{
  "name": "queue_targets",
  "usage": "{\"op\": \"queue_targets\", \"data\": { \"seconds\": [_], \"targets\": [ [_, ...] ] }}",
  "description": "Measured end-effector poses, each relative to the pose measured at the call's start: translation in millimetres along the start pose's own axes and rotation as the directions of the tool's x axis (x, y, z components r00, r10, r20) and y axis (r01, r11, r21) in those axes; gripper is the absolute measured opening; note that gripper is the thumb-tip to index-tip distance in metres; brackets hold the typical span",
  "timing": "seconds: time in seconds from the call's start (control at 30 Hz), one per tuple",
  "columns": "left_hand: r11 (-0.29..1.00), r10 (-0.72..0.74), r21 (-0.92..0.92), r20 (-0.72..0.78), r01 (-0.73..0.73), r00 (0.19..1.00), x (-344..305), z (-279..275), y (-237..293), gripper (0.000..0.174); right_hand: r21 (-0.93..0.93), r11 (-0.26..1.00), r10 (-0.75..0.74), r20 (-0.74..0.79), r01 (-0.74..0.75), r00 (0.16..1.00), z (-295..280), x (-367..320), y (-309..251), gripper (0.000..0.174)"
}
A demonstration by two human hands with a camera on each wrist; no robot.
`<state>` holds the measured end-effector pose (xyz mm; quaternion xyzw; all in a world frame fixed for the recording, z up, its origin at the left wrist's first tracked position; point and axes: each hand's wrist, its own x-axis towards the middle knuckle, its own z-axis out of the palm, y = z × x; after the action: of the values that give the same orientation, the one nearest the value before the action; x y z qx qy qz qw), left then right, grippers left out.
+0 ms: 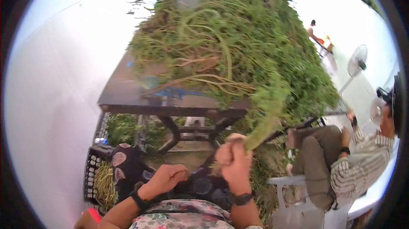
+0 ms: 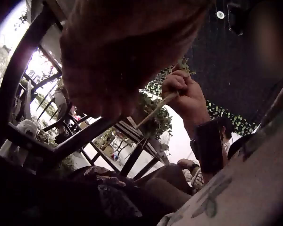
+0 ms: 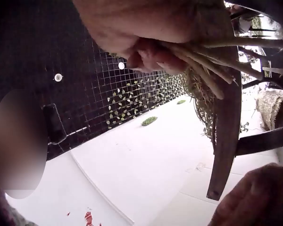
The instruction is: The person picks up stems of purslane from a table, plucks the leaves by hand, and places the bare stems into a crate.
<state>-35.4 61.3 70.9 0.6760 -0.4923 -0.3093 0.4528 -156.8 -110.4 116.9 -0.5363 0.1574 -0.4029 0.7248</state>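
Note:
My right hand [image 1: 235, 161] grips a bunch of leafy green stems [image 1: 266, 124], its fingers wrapped round the stalks above my lap. The leafy end points up and away toward the table. Several bare stalk ends [image 3: 205, 66] stick out of that fist in the right wrist view. To its left, my left hand [image 1: 167, 180] hangs over my lap with loosely bent fingers and nothing in it. A large heap of the same leafy stems [image 1: 255, 46] covers much of the table [image 1: 115, 86] in front of me.
A black crate [image 1: 90, 180] with cut stalks [image 1: 105, 182] stands at my left. At the right a person in a striped shirt [image 1: 362, 169] sits near a white chair [image 1: 281, 182]. Behind are a standing fan [image 1: 358, 60] and another person [image 1: 315, 35]. Dark table legs [image 1: 170, 133] stand ahead of my knees.

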Motion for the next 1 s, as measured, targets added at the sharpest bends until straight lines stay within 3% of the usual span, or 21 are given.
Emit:
{"op": "queue_targets", "data": {
  "seconds": [0.03,0.1,0.23,0.27,0.3,0.37,0.4,0.5,0.53,0.6,0.63,0.7,0.8,0.9,1.0],
  "targets": [
    [1.0,-0.002,-0.004,-0.046,0.001,0.999,-5.1,-2.3,3.1,0.021,0.271,0.958,0.08,0.074,-0.097,0.994,5.1,-0.1,-14.4,0.015],
    [1.0,0.003,-0.009,-0.145,-0.004,0.989,-5.0,-7.9,14.7,0.025,0.18,0.974,0.115,0.13,-0.137,0.985,10.6,-3.3,-19.6,0.016],
    [0.976,0.085,-0.183,-0.18,-0.118,0.98,-3.9,-17.2,21.2,0.04,-0.137,0.967,0.245,0.255,-0.215,0.936,30.1,-9.3,1.0,0.017],
    [0.956,0.127,-0.235,-0.2,-0.173,0.972,-5.2,-16.3,22.3,0.044,-0.248,0.92,0.374,0.314,-0.305,0.873,34.4,-10.0,-1.8,0.017],
    [0.931,0.168,-0.286,-0.22,-0.228,0.961,-6.8,-15.7,23.3,0.049,-0.329,0.923,0.322,0.38,-0.199,0.867,40.9,-10.5,3.0,0.018],
    [0.951,0.054,-0.288,-0.199,-0.111,0.979,-12.4,-15.8,26.3,0.052,-0.454,0.891,0.235,0.515,0.029,0.824,55.5,-11.6,22.2,0.021],
    [0.955,-0.007,-0.294,-0.186,-0.049,0.982,-14.8,-15.6,27.0,0.054,-0.549,0.83,0.298,0.586,0.098,0.754,58.4,-10.0,29.9,0.026],
    [0.951,-0.057,-0.308,-0.24,-0.02,0.969,-17.7,-23.6,22.0,0.054,-0.484,0.851,0.231,0.694,0.204,0.682,70.2,-8.0,35.1,0.028],
    [0.902,-0.138,-0.43,-0.201,0.04,0.97,-22.0,-30.0,25.6,0.051,-0.504,0.858,0.311,0.668,0.103,0.676,76.6,-5.4,32.2,0.03],
    [0.891,-0.028,-0.437,-0.325,-0.124,0.945,-17.9,-31.4,7.7,0.041,-0.615,0.779,0.524,0.527,-0.125,0.669,83.2,1.5,33.6,0.033],
    [0.85,-0.093,-0.521,-0.286,-0.074,0.954,-17.6,-36.8,4.6,0.038,-0.61,0.785,0.483,0.495,-0.107,0.723,80.9,4.5,44.6,0.029],
    [0.709,-0.055,-0.679,-0.319,-0.188,0.946,-15.0,-44.7,4.9,0.037,-0.53,0.803,0.531,0.425,-0.274,0.733,88.3,7.5,43.2,0.024],
    [0.652,-0.149,-0.749,-0.28,-0.119,0.949,-11.7,-47.5,-21.2,0.036,-0.345,0.819,0.573,0.448,-0.458,0.687,87.4,12.8,61.3,0.02],
    [0.635,-0.191,-0.766,-0.277,-0.097,0.942,-6.3,-42.5,-43.0,0.038,-0.337,0.794,0.608,0.449,-0.506,0.655,83.0,20.7,81.0,0.019],
    [0.511,-0.31,-0.856,-0.265,-0.074,0.913,-2.7,-38.4,-68.0,0.032,-0.244,0.696,0.704,0.414,-0.675,0.576,85.4,27.2,88.4,0.018]
  ]
}}
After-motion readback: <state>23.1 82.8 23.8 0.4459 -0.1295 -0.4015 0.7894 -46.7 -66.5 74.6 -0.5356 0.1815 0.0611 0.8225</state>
